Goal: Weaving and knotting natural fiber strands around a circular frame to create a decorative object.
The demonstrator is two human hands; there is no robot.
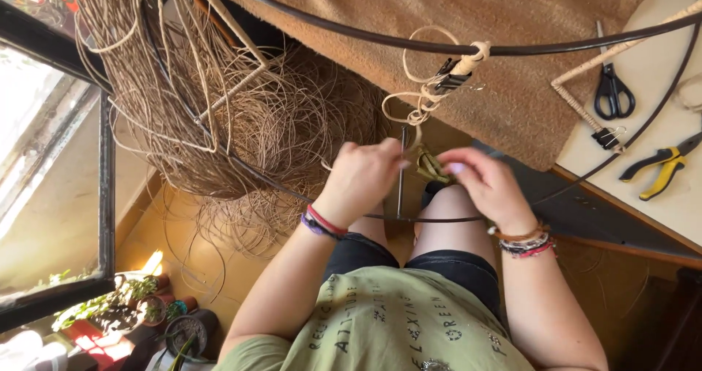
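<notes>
Brown carpet [512,20] behind; left hand [362,173] and right hand [479,181] both pinch shut on pale cane strand [424,100] by thin dark metal frame rod [401,173] above knees; black scissors [613,89] on cream table [651,159].

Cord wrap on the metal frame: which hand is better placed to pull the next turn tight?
Probably the right hand: its fingertips pinch the olive strand beside the upright rod. The left hand sits against the rod, seemingly steadying it.

Home craft workshop: heaped rattan strands [241,115], a metal frame [409,43], scissors [613,91] and pliers [662,167] on the desk [658,188] (potted plants [139,309] by the window [51,188]).
</notes>
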